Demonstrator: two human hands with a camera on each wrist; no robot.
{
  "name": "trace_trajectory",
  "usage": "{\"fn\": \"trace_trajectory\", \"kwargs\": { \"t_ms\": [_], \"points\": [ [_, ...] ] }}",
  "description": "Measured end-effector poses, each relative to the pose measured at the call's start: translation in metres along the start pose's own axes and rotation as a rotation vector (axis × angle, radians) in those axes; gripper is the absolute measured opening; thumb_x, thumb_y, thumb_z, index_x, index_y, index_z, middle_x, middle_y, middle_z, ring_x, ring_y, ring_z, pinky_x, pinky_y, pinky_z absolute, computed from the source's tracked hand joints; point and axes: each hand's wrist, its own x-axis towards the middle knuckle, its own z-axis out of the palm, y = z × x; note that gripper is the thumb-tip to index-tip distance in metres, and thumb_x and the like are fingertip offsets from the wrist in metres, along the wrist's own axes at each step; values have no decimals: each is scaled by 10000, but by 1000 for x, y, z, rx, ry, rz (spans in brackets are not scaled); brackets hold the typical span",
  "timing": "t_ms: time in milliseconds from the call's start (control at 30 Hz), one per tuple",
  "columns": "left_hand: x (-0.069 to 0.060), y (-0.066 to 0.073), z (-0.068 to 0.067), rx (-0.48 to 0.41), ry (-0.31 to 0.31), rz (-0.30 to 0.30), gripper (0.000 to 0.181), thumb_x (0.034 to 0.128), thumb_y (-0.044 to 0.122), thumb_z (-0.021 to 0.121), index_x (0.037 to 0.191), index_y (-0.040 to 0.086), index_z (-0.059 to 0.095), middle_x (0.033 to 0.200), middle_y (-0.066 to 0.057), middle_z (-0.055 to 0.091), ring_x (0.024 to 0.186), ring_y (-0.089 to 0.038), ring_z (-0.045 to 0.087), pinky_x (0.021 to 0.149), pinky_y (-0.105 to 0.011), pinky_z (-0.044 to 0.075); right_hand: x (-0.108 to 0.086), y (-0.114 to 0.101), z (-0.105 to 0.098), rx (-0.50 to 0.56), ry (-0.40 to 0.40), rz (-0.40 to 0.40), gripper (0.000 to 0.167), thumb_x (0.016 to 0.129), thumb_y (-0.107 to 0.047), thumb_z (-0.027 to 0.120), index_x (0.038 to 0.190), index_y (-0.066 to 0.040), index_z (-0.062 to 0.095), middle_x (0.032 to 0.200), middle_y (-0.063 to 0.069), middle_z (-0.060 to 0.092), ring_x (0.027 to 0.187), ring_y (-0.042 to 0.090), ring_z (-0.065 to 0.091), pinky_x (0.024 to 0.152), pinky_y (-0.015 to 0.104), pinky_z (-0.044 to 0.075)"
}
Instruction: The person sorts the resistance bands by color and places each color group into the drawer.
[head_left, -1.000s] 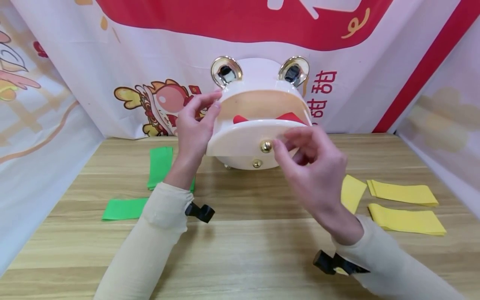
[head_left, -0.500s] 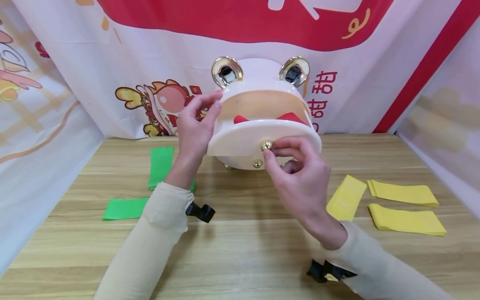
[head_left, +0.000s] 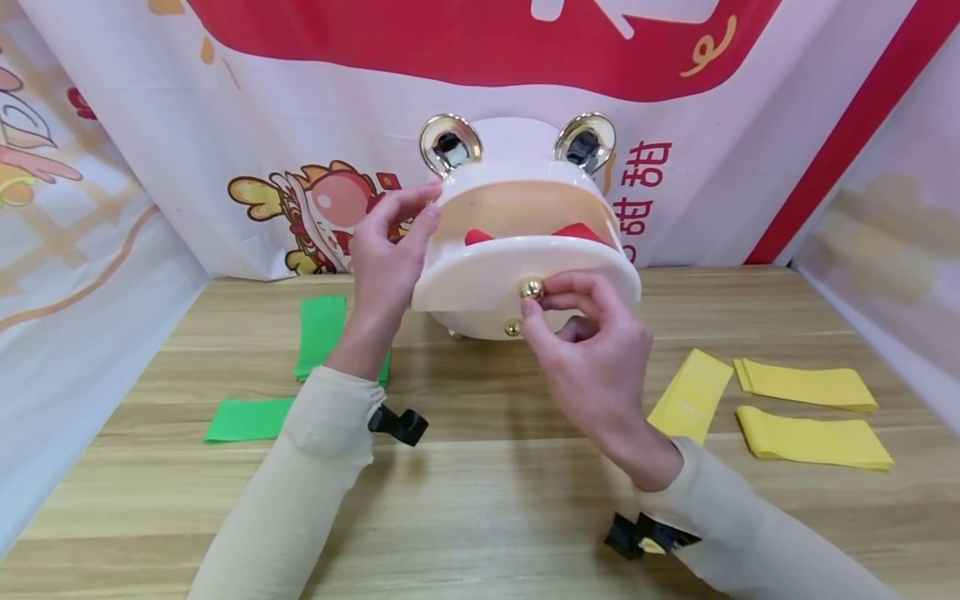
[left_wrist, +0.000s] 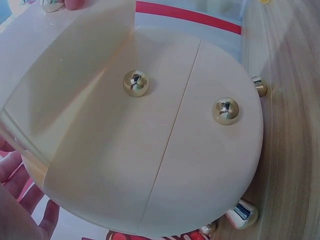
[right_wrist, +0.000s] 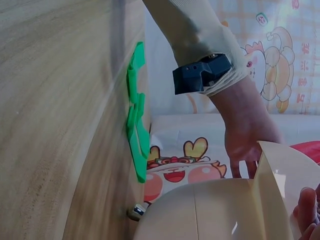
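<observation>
Box [head_left: 517, 143]: upright on the worktop [head_left: 480, 508], its red interior partly in our sight.
Flap [head_left: 472, 279]: jutting from the box's front.
Knob [head_left: 532, 288]: on the flap, pinched by the right hand [head_left: 596, 354].
Left hand [head_left: 390, 258]: fingers extended against the box's left side, clasping nothing we can see.
Green bands [head_left: 321, 333]: left of the box.
Yellow bands [head_left: 817, 442]: right of it.
Risk: we judge a hard pull could tip the box if too lightly steadied; smooth metal may slip.

2 arms [head_left: 285, 500] fwd, R hand [head_left: 596, 346] pinching
</observation>
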Motion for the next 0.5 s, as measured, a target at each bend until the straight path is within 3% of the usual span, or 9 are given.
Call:
{"fn": "trace_trajectory", "kwargs": {
  "t_ms": [500],
  "points": [
    [-1,3,1,7,13,-22,251,1035,298,686,1266,242,769,1364,112,730,1249,-65,633,1020,-314,557,29,13,9,-37,10,-29,187,913,-137,801,1064,-59,723,935,67,811,580,116,594,522,167,462]
  ]
}}
